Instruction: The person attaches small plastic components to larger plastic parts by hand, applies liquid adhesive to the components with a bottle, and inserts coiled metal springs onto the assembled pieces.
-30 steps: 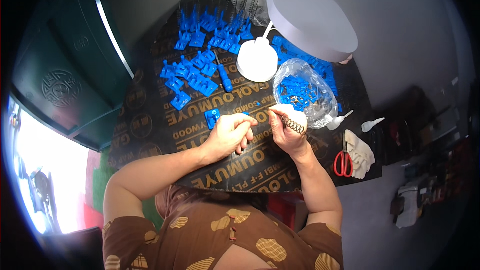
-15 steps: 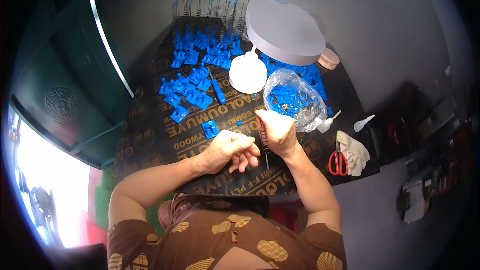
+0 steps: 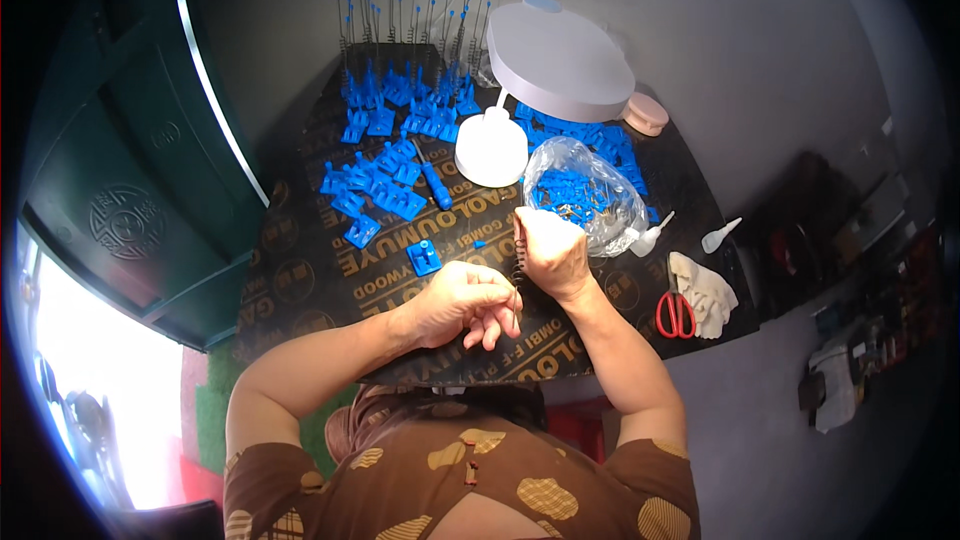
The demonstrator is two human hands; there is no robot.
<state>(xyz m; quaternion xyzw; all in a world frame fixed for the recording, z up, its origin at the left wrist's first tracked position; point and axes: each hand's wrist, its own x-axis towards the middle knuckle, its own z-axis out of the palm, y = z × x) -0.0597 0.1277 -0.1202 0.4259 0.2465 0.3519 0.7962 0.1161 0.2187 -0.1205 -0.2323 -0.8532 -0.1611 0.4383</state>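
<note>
My right hand [image 3: 556,252] is closed around a dark coil-spring wire [image 3: 519,255], held upright over the table. Its straight lower end runs down to my left hand [image 3: 460,302], where thumb and forefinger pinch it and the other fingers curl loosely. The top of the wire is hidden by my right fist. Just beyond my left hand lies a single blue plastic base [image 3: 423,257], with a small blue piece [image 3: 480,244] to its right.
Blue bases [image 3: 375,180] crowd the left; behind them stand several with upright spring wires [image 3: 430,35]. A white lamp [image 3: 491,152] stands mid-table. A clear bag [image 3: 625,195] of blue parts, white squeeze bottles [image 3: 720,235], red-handled scissors [image 3: 675,315] and a glove [image 3: 705,300] lie right.
The wire's lower end, which hung free beside my left hand, now sits at my left thumb and fingertips. My right hand has shifted slightly left with the spring.
</note>
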